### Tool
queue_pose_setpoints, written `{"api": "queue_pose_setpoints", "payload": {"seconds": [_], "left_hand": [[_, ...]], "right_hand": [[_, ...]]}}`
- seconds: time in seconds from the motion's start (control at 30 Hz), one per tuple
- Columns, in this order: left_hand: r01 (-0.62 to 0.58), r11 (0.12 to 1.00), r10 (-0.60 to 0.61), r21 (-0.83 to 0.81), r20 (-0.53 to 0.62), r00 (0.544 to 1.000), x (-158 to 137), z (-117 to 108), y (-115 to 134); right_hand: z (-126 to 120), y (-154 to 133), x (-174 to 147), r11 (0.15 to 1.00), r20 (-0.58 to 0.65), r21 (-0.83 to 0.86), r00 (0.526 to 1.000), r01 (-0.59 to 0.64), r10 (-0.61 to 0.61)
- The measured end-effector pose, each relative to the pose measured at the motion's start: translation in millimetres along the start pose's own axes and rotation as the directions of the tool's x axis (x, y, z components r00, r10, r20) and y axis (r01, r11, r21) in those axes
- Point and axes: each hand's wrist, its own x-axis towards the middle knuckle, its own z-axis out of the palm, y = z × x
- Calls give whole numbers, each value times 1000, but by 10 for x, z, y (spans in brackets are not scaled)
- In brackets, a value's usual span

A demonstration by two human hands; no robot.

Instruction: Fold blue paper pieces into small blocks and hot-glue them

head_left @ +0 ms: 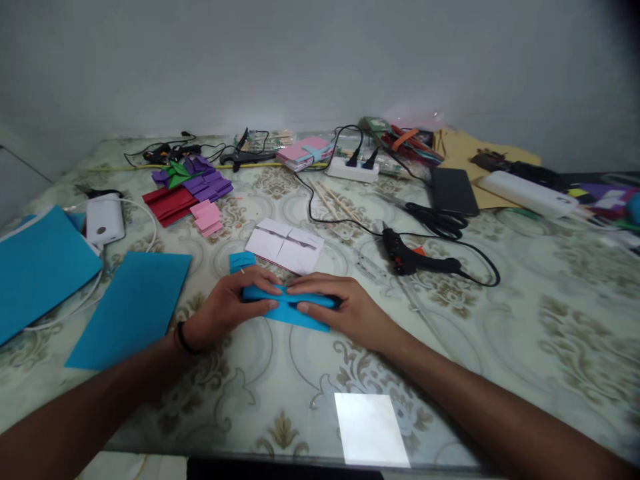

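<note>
A blue sheet of paper (pixel 300 315) lies on the patterned table in front of me, its far edge folded over toward me. My left hand (pixel 240 300) pinches the left end of the fold between thumb and fingers. On the right end, my right hand (pixel 340 303) grips the same fold, and the fingertips of both hands nearly meet at its middle. Just beyond the hands are a small folded blue piece (pixel 242 260) and a white folded paper (pixel 285 245) with creases across it.
Blue sheets (pixel 133 307) and a white power bank (pixel 105 219) lie at left. Folded purple (pixel 210 185), red (pixel 167 203) and pink paper (pixel 207 218) sit farther back. A black glue gun (pixel 407 257), scissors (pixel 435 220) and a power strip (pixel 353 169) lie to the right.
</note>
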Motion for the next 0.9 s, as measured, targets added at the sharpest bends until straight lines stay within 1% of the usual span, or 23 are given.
{"api": "queue_pose_setpoints", "payload": {"seconds": [0.1,0.23,0.3,0.4,0.53,0.6,0.73,0.9], "left_hand": [[-35,999,35,38,11,999,2,5,-13],[-69,995,66,66,41,997,6,-6,-50],[-75,995,70,73,67,995,10,-17,-68],[-62,994,53,86,95,994,12,-32,-89],[-53,993,45,104,85,995,5,-34,-109],[-55,993,47,105,76,996,1,-28,-113],[-49,993,44,108,52,998,7,-18,-88],[-55,993,48,106,62,997,16,-13,-45]], "right_hand": [[0,24,-2,999,-4,27,1000,-22,22],[2,55,-3,1000,2,14,1000,-7,7],[2,64,0,1000,1,12,1000,-8,8],[-2,67,2,999,-5,-1,999,-47,47],[-10,55,5,993,0,-14,993,-120,120],[-11,50,8,991,5,-10,991,-137,137],[-10,57,13,992,5,15,992,-129,128],[-14,69,12,993,10,33,993,-114,114]]}}
